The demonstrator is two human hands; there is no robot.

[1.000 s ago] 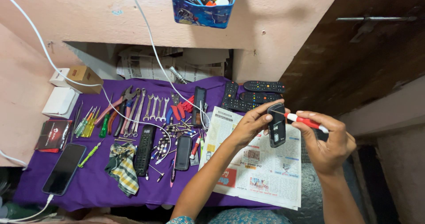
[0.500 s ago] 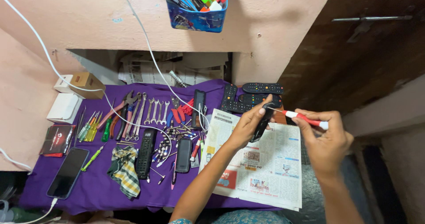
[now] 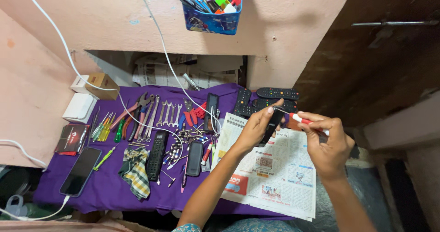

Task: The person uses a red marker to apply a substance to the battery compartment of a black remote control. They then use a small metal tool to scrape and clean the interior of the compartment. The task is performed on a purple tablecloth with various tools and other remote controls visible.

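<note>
**Black remote held over the newspaper**

Black plastic fills the left hand (image 3: pixel 258 127): its fingers wrap around a slim remote control (image 3: pixel 270 126), held tilted above the newspaper (image 3: pixel 275 172) at the right end of the table (image 3: pixel 110 191). The right hand (image 3: pixel 326 142) is closed around a red-and-white screwdriver (image 3: pixel 300 119), its tip pointing at the remote's upper end. More remotes (image 3: pixel 270 98) lie just behind. On the purple cloth, well to the left, sit wrenches (image 3: pixel 162 113), pliers (image 3: pixel 137 110), a checked rag (image 3: pixel 136 170) and a phone (image 3: pixel 81 170) on a white cable.
</note>
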